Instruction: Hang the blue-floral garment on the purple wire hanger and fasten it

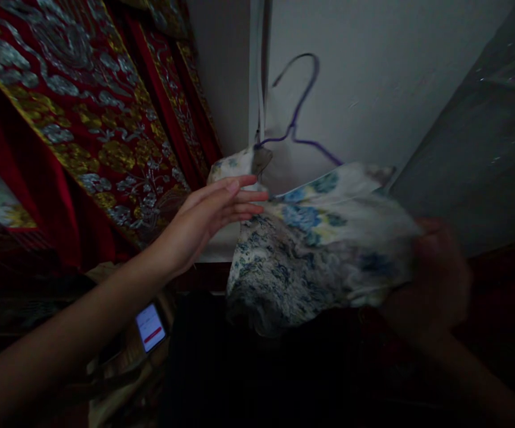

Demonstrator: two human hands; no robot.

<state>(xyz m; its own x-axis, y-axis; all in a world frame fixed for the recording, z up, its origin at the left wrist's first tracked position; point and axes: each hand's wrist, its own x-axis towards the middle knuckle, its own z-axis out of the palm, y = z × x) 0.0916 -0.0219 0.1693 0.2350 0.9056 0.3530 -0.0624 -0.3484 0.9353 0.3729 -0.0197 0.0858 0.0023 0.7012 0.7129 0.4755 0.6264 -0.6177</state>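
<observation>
A white floral top (304, 223) with blue flowers, yellow touches and a gathered lower part hangs tilted on a purple hanger (294, 128). The hanger's arms pass into its shoulders, and the hook stands free above, against the wall. My left hand (215, 208) is open, fingers stretched out flat in front of the top's left shoulder; whether they touch the cloth is unclear. On the other side, my right hand (440, 279) is blurred by motion. The top's right edge is drawn out to it, and it appears closed on the fabric.
Red cloth embroidered in gold and silver (106, 119) hangs at the left. A lit phone (150, 327) lies low on the left. Behind the hanger is a pale wall (373, 71), with a cord (261, 77) running down it. Greyish sheer material (489, 131) hangs at the right.
</observation>
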